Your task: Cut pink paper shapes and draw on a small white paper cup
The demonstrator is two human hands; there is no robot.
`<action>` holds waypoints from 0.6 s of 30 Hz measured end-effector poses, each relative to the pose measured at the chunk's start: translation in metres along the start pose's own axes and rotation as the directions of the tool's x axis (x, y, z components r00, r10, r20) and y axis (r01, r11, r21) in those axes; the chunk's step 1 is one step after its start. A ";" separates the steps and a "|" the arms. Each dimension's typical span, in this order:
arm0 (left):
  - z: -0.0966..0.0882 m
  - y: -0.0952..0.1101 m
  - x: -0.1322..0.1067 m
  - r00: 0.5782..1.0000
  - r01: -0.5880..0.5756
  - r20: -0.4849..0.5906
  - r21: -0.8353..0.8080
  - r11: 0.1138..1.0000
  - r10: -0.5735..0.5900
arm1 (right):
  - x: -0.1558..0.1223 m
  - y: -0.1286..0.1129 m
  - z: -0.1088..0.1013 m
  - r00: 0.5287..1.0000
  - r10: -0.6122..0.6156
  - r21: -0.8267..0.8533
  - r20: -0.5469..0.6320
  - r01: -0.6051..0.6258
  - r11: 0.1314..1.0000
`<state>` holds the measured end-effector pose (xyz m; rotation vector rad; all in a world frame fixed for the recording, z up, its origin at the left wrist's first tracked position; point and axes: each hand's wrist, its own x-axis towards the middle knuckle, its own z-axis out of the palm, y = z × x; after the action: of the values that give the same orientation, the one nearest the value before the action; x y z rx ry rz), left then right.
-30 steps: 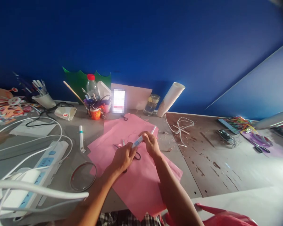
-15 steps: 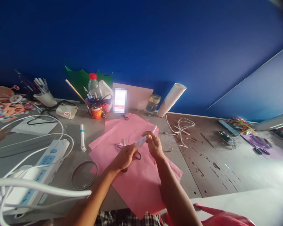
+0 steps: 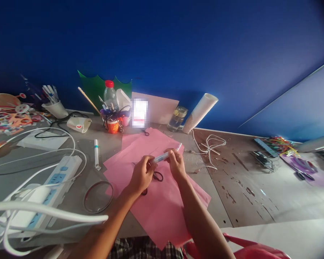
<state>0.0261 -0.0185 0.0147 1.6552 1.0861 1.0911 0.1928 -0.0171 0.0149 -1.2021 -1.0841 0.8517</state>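
Between the fingers: white tube (image 3: 161, 157) with bluish print, slim pale end projecting past the right hand (image 3: 176, 165). On the near end: fingers of the left hand (image 3: 139, 176), curled closely around. About the middle: right thumb and fingers in a narrow pinch.

Altered within the last second: slant of the tube, now flatter; posture of the left fingers, now raised and more upright. Also altered, just under the left fingers: scissors (image 3: 162, 178), handle loop more plainly exposed, blades, visible half a second ago, now mostly covered by the left hand. Judged a turn or fresh grip of the tube between both hands, with scissors and paper left unhandled.

Spread beneath the fingers: pink paper (image 3: 164, 216), layered and overlapping. Contact between tube and paper: cannot tell.

Left of the left fingers, off the paper: teal-banded marker (image 3: 96, 154), lying loose. Farther left: power strip (image 3: 56, 178) among white cables.

Ahead of the fingertips, past the paper: glass jar (image 3: 175, 122), beside a leaning stack of cups (image 3: 201, 112).

Well right of the right fingers: scuffed brown tabletop (image 3: 248, 153).
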 end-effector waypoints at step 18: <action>-0.002 0.008 -0.001 0.990 0.048 0.135 0.011 0.999 -0.049 | -0.016 -0.004 0.014 0.972 0.117 0.229 0.202 -0.163 0.960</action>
<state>0.0253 -0.0215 0.0227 1.6751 1.0384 0.9306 0.1747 -0.0291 0.0155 -1.0148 -1.0159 1.1922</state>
